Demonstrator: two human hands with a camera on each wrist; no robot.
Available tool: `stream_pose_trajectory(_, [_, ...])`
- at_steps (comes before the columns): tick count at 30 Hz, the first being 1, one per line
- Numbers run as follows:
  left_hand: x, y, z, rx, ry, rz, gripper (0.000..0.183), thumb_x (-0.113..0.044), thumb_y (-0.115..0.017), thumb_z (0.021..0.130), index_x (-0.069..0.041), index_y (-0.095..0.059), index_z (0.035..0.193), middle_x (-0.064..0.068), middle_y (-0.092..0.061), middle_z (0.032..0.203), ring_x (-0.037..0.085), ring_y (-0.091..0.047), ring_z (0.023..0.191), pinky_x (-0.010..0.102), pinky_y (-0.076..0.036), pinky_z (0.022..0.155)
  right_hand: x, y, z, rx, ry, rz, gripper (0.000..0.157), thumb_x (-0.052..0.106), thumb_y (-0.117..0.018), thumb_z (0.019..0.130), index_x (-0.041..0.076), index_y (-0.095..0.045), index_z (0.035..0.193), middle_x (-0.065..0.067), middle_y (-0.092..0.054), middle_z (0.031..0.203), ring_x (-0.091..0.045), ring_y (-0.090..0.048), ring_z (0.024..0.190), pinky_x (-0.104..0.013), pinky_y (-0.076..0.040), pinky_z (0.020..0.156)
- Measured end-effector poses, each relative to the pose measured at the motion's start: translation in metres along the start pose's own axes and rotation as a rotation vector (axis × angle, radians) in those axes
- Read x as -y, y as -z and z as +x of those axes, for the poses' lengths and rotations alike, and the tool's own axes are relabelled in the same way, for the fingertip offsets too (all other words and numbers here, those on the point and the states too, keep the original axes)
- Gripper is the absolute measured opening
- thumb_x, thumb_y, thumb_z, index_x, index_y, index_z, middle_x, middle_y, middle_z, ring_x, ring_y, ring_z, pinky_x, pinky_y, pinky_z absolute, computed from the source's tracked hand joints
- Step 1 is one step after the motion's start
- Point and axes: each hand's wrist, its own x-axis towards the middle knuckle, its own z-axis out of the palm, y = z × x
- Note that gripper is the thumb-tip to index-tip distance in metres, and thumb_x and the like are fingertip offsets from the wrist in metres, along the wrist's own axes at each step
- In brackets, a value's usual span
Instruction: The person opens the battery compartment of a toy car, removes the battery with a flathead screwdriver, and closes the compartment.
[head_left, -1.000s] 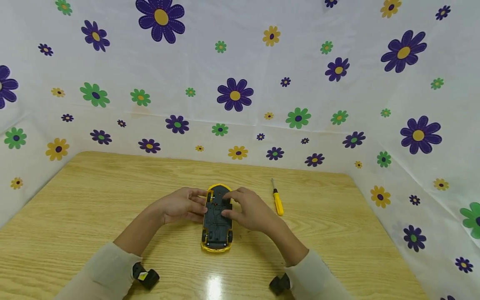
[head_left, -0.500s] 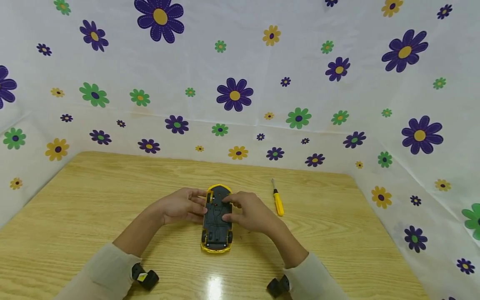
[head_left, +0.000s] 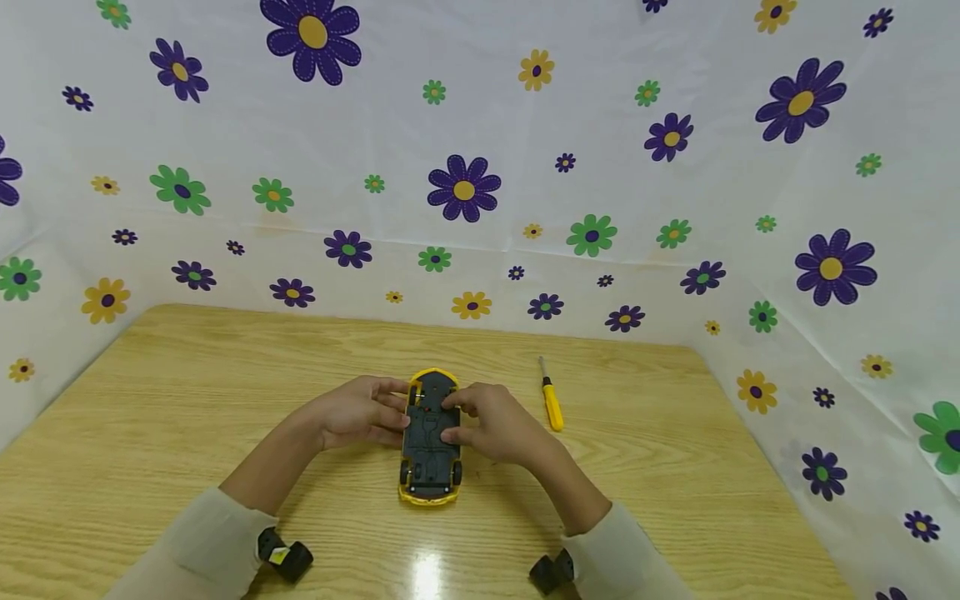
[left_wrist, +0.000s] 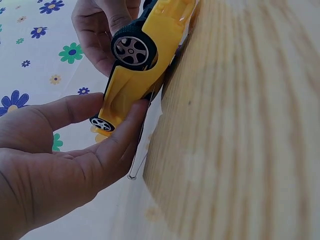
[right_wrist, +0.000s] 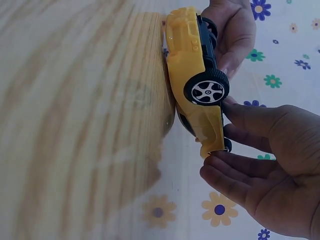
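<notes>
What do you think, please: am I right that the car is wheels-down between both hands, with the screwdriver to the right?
Not quite: the car is upside down, as the head view shows. It is between the left hand and right hand, with the screwdriver to the right.

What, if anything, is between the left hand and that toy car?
Nothing visible: the left hand holds the upturned yellow toy car directly. The yellow-handled screwdriver lies apart, beyond the right hand.
</notes>
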Motion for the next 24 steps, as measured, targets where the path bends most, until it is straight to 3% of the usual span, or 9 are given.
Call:
stream_pose_trajectory(7, [-0.0004,-0.0008,0.0008,-0.003,-0.006,0.002,0.077,0.007,-0.063,0.096,0.009,-0.016,0.158,0.034,-0.044,0.144,0.038,-0.064,0.118,0.050,-0.056,0.100,-0.0022,-0.0024,0.0018,0.000,-0.041,0.070,0.033,0.021,-0.079,0.092,0.010,-0.071,0.122,-0.002,-0.069,0.110,-0.020,-0.061,0.098,-0.037,-0.056,0.089])
stream_pose_trajectory(17, [-0.0014,-0.0027,-0.0002,-0.015,-0.004,0.002,0.076,0.008,-0.062,0.096,0.009,-0.018,0.157,0.033,-0.045,0.142,0.036,-0.065,0.116,0.050,-0.056,0.100,-0.0016,-0.0064,0.0037,-0.025,-0.086,0.136,0.028,0.015,-0.081,0.090,0.009,-0.071,0.116,-0.002,-0.068,0.108,-0.018,-0.061,0.097,-0.037,-0.056,0.089])
stream_pose_trajectory(24, [-0.0006,-0.0018,0.0003,-0.017,-0.001,-0.002,0.077,0.007,-0.062,0.096,0.009,-0.017,0.158,0.034,-0.041,0.146,0.038,-0.064,0.119,0.050,-0.056,0.100,0.0005,-0.0083,0.0049,-0.036,-0.090,0.160,0.026,0.010,-0.080,0.090,0.007,-0.069,0.114,-0.002,-0.066,0.103,-0.018,-0.058,0.089,-0.033,-0.054,0.078])
